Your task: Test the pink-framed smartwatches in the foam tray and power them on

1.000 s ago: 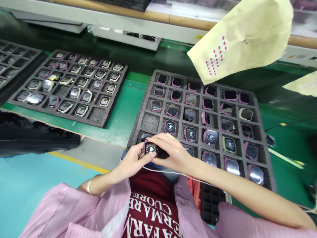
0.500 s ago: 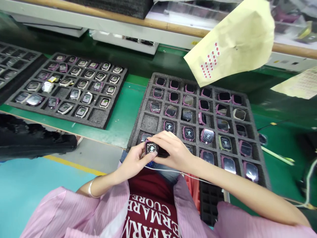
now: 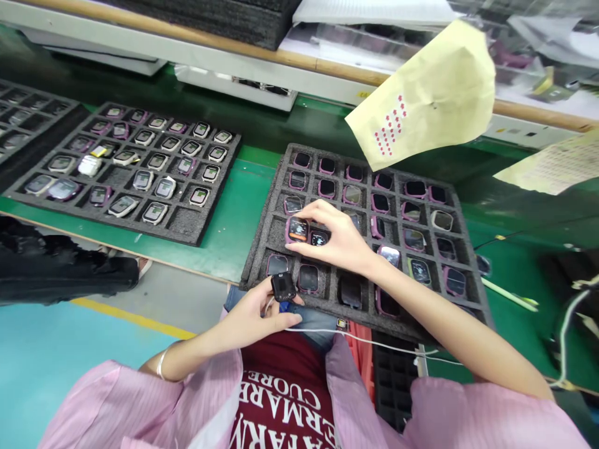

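Note:
My right hand [image 3: 339,240] pinches a purple-framed smartwatch [image 3: 297,231] with its screen lit, thumb and fingers at its edges. It is at the left-hand cell of the black foam tray [image 3: 256,267]; whether it touches the bottom I cannot tell. Beside it, partly under my fingers, lies another lit watch [image 3: 319,238]. My left hand [image 3: 250,319] holds a small black square block [image 3: 283,287] just off the tray's front edge. A white cable [image 3: 369,337] runs from near that hand to the right. Several purple-framed watches fill other cells.
Left on the green bench [image 3: 224,212] lies a second foam tray [image 3: 189,232] of watches, with a further tray beyond. Yellow paper [image 3: 430,93] hangs from the shelf above. A person's dark trouser leg [image 3: 60,268] shows at left. A green stick [image 3: 510,294] lies at right.
The watch has come away from the black block in my left hand. My right hand has carried it up to the tray's left cell, which stood bare before.

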### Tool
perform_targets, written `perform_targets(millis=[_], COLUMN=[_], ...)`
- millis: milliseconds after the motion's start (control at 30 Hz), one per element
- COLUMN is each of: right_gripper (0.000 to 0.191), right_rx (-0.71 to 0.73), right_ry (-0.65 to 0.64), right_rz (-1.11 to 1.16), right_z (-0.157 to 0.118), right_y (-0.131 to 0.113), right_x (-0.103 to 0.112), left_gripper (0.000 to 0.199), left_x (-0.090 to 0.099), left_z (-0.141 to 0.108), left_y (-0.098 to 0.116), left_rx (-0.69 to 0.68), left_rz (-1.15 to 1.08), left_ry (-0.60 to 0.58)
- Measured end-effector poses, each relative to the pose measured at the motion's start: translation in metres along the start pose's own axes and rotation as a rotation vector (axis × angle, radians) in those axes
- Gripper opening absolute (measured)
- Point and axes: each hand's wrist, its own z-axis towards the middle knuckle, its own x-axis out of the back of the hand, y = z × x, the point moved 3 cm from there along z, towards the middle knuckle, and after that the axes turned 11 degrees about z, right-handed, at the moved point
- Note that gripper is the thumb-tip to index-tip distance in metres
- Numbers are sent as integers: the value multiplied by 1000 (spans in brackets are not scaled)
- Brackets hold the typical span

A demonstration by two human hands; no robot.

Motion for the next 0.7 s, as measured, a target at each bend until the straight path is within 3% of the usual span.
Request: perform_targets(millis=[133,300,400,467,567,700], right_gripper=[47,26,31,33,31,33], right_rx=[-62,8,3,-14,-20,17], right_ry=[-152,-212,-337,-353,-312,-189], right_rz=[-261,-377,-420,-440,-330,61], right_z=[5,-8,-17,-19,-17,-17], right_y=[10,-21,-30,-29,-23,-28], right_x=[-15,-25,-39,-46,-42,-18], left_gripper=[30,31,31,31,33,33], left_x=[-1,-4,-5,-4,0,7], left_z=[-10,-23,-27,-27,-26,-20], left_y=[1,-3,-7,-9,-9,-5], left_rx=[0,68,97,89,58,40], left_rz=[-99,-205,-218,-217,-212,-231], left_ry=[-80,-171,-185,-175,-95,-14])
